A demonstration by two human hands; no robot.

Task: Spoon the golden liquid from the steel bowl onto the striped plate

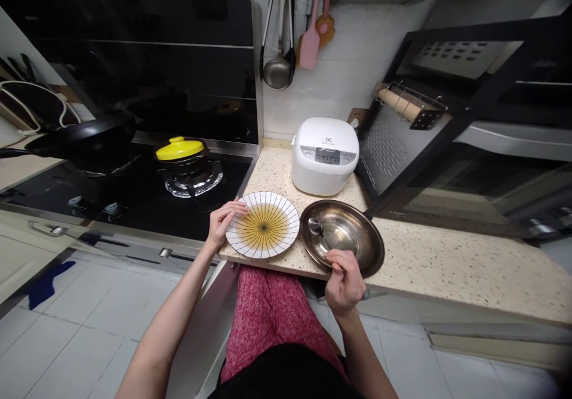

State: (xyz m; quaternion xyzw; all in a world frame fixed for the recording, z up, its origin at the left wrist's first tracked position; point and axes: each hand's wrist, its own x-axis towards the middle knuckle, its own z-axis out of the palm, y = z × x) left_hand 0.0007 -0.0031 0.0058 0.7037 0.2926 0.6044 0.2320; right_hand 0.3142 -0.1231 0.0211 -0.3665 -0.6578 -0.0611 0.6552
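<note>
Head view is showing the left hand [223, 220] laying its fingers over the edge of the striped plate [292, 229], which is sitting front-left of the white rice cooker [326, 158] on the desk [429, 262]; whether that grip is pinching, one cannot tell. The right hand [344, 283] is clamping its grip on a spoon [315, 226], whose bowl is showing against the metal basin [370, 244] in front of the cooker.

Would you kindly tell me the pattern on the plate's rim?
The plate rim is white with thin dark radiating lines, in the head view.
</note>
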